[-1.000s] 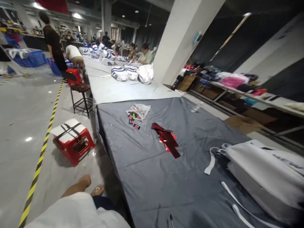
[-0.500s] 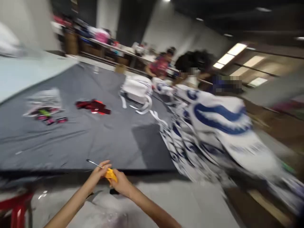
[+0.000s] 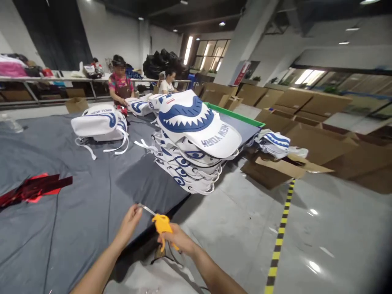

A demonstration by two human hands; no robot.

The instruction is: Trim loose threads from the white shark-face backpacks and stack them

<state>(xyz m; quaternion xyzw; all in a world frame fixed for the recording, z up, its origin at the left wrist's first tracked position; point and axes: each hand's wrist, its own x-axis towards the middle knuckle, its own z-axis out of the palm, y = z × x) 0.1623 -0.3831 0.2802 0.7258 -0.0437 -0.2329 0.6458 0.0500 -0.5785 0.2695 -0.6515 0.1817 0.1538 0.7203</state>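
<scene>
My right hand [image 3: 180,239] is wrapped round the handle of a yellow air blow gun [image 3: 162,224] at the table's front edge. Its thin metal nozzle points up and left, and a thin hose seems to trail below. The fingers of my left hand [image 3: 131,220] are closed at the nozzle's tip. Beyond my hands rises a stack of white bags [image 3: 191,122] with blue shark mouths, eyes and "NEW YORK" lettering. Another white bag [image 3: 98,122] with loose straps lies farther left.
Shiny red strips [image 3: 36,188] lie on the grey cloth-covered table [image 3: 92,183]. Two people work beyond the bags. On the right are open cardboard boxes [image 3: 272,167], one with white bags on it, and a yellow-black floor stripe [image 3: 280,241]. A clear bottle [image 3: 12,124] lies far left.
My view has swung right, bringing the bag stack to the middle and the boxes into sight. My left hand has shifted from near the gun's body to the nozzle tip.
</scene>
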